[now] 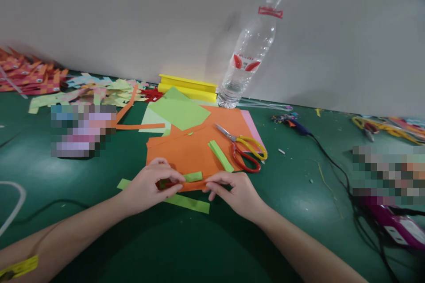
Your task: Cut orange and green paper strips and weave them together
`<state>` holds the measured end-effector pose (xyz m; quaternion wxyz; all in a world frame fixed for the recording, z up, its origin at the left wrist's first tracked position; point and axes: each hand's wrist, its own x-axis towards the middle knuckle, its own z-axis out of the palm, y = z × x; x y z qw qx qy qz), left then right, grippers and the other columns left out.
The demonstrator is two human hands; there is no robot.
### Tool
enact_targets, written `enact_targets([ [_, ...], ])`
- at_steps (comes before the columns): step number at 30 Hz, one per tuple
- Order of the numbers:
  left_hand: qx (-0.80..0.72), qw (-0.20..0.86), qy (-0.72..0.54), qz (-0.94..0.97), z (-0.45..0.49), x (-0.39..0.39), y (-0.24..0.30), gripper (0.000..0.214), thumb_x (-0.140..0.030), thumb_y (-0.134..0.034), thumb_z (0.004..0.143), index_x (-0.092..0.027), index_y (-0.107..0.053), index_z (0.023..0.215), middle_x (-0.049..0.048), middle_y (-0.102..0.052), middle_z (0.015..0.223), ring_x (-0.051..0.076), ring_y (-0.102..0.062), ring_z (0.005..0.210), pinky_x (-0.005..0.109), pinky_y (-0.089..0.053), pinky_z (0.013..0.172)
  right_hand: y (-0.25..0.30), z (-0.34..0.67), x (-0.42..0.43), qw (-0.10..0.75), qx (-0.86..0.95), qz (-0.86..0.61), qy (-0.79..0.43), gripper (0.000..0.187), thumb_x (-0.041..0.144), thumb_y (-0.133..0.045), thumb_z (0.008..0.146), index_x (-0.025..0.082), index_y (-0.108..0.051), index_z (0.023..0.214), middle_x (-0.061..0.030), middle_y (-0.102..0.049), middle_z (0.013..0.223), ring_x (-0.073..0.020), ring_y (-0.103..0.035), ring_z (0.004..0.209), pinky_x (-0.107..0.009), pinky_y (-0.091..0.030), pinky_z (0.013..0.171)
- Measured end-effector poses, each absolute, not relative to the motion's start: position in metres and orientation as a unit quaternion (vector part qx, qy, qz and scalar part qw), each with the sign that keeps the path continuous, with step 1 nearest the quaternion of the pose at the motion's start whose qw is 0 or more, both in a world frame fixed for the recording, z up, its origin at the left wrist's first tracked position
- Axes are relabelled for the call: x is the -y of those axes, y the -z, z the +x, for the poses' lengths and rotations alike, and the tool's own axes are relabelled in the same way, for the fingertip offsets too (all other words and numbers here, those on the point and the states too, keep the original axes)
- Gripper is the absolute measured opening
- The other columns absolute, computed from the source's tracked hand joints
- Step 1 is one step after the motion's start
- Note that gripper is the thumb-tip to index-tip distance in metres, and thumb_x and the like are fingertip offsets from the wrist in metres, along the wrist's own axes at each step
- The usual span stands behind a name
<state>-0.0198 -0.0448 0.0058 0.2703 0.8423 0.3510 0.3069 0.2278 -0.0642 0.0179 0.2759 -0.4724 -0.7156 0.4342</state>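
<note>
Between my two hands stretches a narrow orange paper strip (194, 185). My left hand (156, 185) pinches its left end, and my right hand (229, 189) pinches the right end between thumb and fingers. Just behind it lies a short green paper piece (193, 177). A longer green paper strip (189, 203) rests on the table, partly covered by my left hand. Orange paper sheets (175, 150) spread out beyond the hands. On them lie a folded green strip (221, 156) and scissors (244, 147) with one yellow and one red handle loop.
A clear plastic bottle (247, 53) stands tilted by the grey wall, beside yellow rolled paper (187, 88). Green sheets (179, 108) lie at the back. Paper scraps (109, 90) and folded red-orange pieces (29, 73) pile up left. A corded glue gun (297, 126) is at right.
</note>
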Motion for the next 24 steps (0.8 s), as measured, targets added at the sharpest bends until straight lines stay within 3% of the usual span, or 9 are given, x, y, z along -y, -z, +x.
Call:
enact_targets([
  [9,-0.281,0.23,-0.306,0.88,-0.0197,0.0448,-0.0008,0.014,-0.02,-0.056,0.09,-0.023,-0.066,0.098,-0.0031,-0.068,0.071,0.011,-0.058,0.064,0.03,-0.038,0.08,-0.013,0.2274,0.0655,0.289,0.729,-0.451,-0.427,0.014,0.031,-0.06,0.085,0.022,-0.067,0.093,0.0003,-0.073,0.076,-0.0123,-0.069,0.057,-0.025,-0.055,0.063],
  [18,-0.277,0.238,-0.333,0.869,-0.0215,0.0423,0.0028,0.016,-0.02,-0.052,0.093,-0.025,-0.066,0.1,-0.0049,-0.066,0.068,0.01,-0.056,0.059,0.03,-0.038,0.076,-0.0139,0.2291,0.0627,0.304,0.755,-0.438,-0.382,0.012,0.025,-0.063,0.082,0.02,-0.072,0.089,-0.0003,-0.072,0.067,-0.0126,-0.068,0.057,-0.023,-0.055,0.061],
  [24,-0.285,0.233,-0.332,0.869,-0.0207,0.0431,0.0015,0.015,-0.022,-0.052,0.093,-0.023,-0.067,0.096,-0.0044,-0.065,0.064,0.01,-0.056,0.058,0.031,-0.039,0.076,-0.0127,0.2302,0.061,0.335,0.765,-0.411,-0.365,0.014,0.027,-0.064,0.083,0.019,-0.073,0.089,-0.0029,-0.073,0.072,-0.0122,-0.066,0.055,-0.023,-0.054,0.058],
])
